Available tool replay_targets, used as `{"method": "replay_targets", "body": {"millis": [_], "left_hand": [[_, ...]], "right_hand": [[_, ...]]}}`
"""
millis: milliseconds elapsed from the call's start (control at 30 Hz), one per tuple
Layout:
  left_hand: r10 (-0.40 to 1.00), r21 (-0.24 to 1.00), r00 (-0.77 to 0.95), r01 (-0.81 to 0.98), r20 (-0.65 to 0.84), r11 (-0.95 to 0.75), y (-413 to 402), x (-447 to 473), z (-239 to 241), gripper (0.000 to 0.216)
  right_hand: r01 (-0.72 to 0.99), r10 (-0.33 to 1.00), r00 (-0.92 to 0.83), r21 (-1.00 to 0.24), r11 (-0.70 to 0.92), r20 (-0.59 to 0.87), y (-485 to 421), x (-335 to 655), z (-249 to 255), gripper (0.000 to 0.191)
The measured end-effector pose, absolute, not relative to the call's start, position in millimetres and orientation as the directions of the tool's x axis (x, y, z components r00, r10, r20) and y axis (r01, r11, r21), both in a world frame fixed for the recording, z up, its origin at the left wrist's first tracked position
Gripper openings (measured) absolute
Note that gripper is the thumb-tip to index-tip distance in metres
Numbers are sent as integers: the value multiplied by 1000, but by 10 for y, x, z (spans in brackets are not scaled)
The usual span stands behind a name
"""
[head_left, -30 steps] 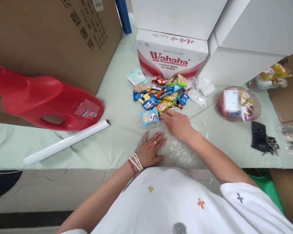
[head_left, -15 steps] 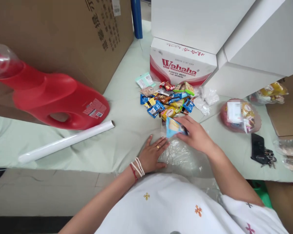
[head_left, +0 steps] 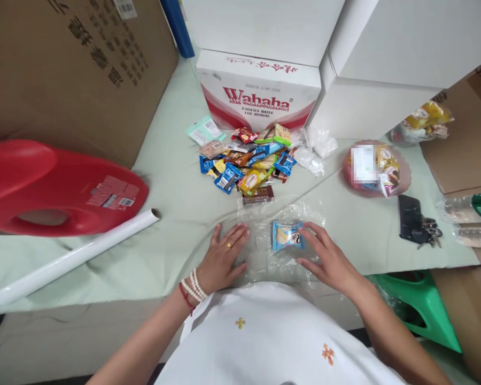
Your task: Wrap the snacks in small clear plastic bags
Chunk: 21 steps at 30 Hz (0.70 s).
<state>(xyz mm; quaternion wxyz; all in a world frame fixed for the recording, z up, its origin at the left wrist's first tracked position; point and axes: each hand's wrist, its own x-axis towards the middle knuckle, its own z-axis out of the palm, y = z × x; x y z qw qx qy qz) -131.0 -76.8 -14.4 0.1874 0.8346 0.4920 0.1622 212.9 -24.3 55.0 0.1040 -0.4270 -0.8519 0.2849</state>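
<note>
A light blue snack packet (head_left: pixel 287 236) lies on a sheet of clear plastic film (head_left: pixel 260 262) in front of me. At its right edge my right hand (head_left: pixel 329 259) is open, thumb and fingers apart, the fingertips close to the wrapper; whether they touch it I cannot tell. My left hand (head_left: pixel 225 258) rests flat on the left part of the film with its fingers stretched out. Beyond the film is a pile of small wrapped snacks (head_left: pixel 244 160) in blue, yellow, red and brown. A brown packet (head_left: pixel 258 194) sits at the pile's near edge.
Behind the pile stands a Wahaba-style white and red water carton (head_left: pixel 260 99). A red jug (head_left: pixel 64 187) and a white roll (head_left: pixel 76 256) lie at left. On the right are a snack bowl (head_left: pixel 377 168), keys (head_left: pixel 428 232) and a green stool (head_left: pixel 425 310).
My right hand has put the light blue packet down on the film and opened, moving slightly right. The view has shifted; my left hand stays flat on the film.
</note>
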Motion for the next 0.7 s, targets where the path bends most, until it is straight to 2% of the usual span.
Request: {"method": "replay_targets", "body": {"millis": [100,167,267,333,400,467,600,700], "left_hand": [[839,469,519,707,162,-529,-906,-1349,-1,74],[785,487,609,654,113,-578,-980,-1350,53,77],[724,537,690,613,-4,-580,-1023,-1332,27,73],[729,566,684,613,-30,-551,-1008,-1324,-30,56],[772,606,635,625,-27,-493,-970,-1322,-70,32],[834,668,552,629,-23,-398,-912,-1317,-67,21],[936,817,350,553,-47,-166,-692,-1275,11,23],[988,835,116,549,-106,25,-433,-1242,24,25]], "right_hand": [[605,699,-712,-569,557,-73,-486,2526,603,74],[611,677,-730,-538,581,-98,-631,2700,500,72],[629,706,-706,-503,593,-51,-741,2801,231,53],[610,720,-694,-537,583,-8,-717,2809,108,35],[555,718,-696,-637,535,-3,-621,2811,104,25],[496,717,-696,-753,432,-48,-472,2818,210,24],[478,764,-629,-846,234,-145,-84,2795,477,25],[512,813,-543,-850,123,-209,227,2716,506,28]]}}
